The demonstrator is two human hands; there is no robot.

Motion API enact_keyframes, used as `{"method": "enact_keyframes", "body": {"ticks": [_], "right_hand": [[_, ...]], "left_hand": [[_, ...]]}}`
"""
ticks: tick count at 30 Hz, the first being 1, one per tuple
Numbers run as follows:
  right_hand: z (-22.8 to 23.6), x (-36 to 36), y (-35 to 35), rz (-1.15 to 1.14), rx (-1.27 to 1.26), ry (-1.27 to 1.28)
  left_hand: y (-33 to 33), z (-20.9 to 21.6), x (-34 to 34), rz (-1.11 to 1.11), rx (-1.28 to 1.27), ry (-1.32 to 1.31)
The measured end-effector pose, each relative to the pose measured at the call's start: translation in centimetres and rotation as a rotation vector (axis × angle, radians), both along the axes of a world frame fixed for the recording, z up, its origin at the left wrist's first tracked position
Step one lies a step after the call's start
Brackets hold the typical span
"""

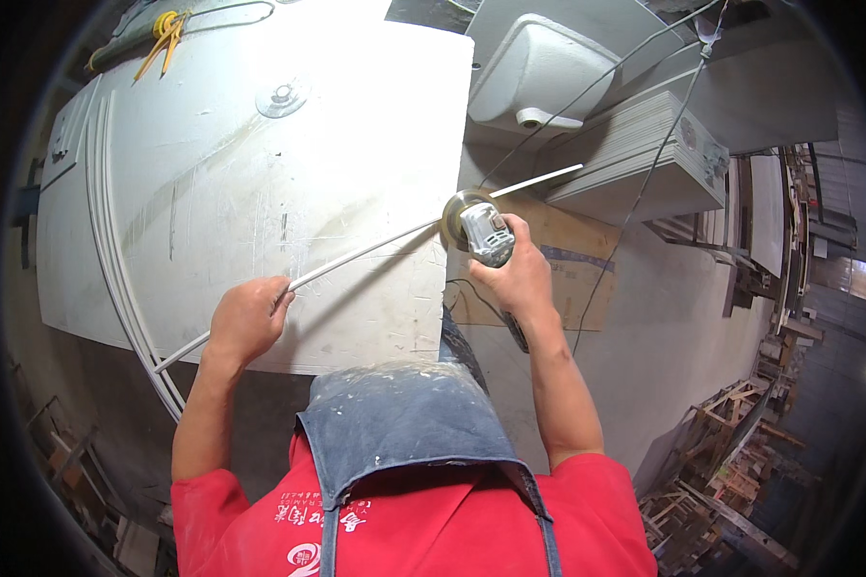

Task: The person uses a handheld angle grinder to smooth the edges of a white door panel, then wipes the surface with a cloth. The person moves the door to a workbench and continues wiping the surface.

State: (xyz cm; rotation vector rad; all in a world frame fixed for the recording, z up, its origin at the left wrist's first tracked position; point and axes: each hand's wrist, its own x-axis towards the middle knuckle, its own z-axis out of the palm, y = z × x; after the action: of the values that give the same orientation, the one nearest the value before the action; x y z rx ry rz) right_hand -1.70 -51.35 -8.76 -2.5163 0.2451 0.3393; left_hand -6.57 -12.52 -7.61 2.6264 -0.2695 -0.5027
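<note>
Head view: your left hand point(248, 319) pins a thin white strip point(356, 254) flat on the white surface point(212, 173), fingers closed over it. Your right hand point(515, 274) grips an angle grinder point(479, 229), its disc touching the strip just past the surface's edge.

head cam | looks steeply down | close over white worktable point(212, 192)
</note>
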Motion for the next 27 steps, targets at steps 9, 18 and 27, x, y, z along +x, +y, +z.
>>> {"method": "enact_keyframes", "body": {"ticks": [9,18,27], "right_hand": [[0.4,0.8,-2.0,-0.116,-0.015,-0.029],[3.3,-4.2,5.0,0.307,0.224,0.049],[3.1,-2.5,4.5,0.267,0.154,0.094]], "left_hand": [[-0.2,1.0,0.2,0.007,0.008,-0.017],[6.7,6.9,-4.4,0.108,0.131,0.059],[8.7,7.1,-5.9,0.14,0.104,0.048]]}}
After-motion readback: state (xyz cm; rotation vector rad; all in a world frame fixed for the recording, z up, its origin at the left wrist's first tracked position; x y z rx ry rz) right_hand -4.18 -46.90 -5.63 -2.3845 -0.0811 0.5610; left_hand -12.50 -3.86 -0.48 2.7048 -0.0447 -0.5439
